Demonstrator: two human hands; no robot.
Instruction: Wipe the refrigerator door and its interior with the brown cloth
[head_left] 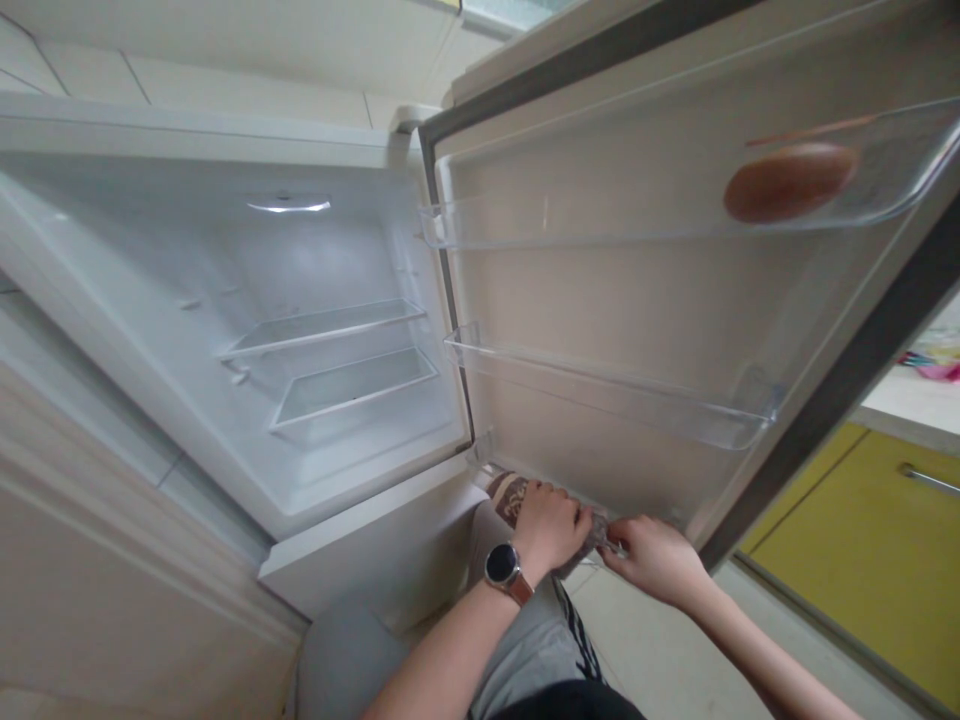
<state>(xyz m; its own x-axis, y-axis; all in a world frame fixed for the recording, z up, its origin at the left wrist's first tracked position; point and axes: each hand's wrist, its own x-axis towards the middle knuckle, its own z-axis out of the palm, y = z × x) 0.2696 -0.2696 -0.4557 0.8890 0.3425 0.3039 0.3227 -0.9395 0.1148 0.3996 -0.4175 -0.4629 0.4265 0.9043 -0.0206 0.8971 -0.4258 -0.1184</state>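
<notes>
A brown packet with a pale pattern [507, 494] lies along the foot of the open fridge door [600, 310], by the lowest door shelf. My left hand [549, 528], with a watch on its wrist, is closed over it from above. At the packet's right end, my right hand [651, 562] pinches a crumpled, see-through part between thumb and fingers. The palms hide much of the packet, and its contents cannot be made out. Whether it rests in the shelf or in front of it is unclear.
A reddish-brown oval thing [791, 182] sits in the top door shelf. A clear middle door shelf [622, 390] juts out above my hands. Glass shelves [356, 385] are inside the lit fridge, left. A yellow cabinet [862, 540] stands to the right.
</notes>
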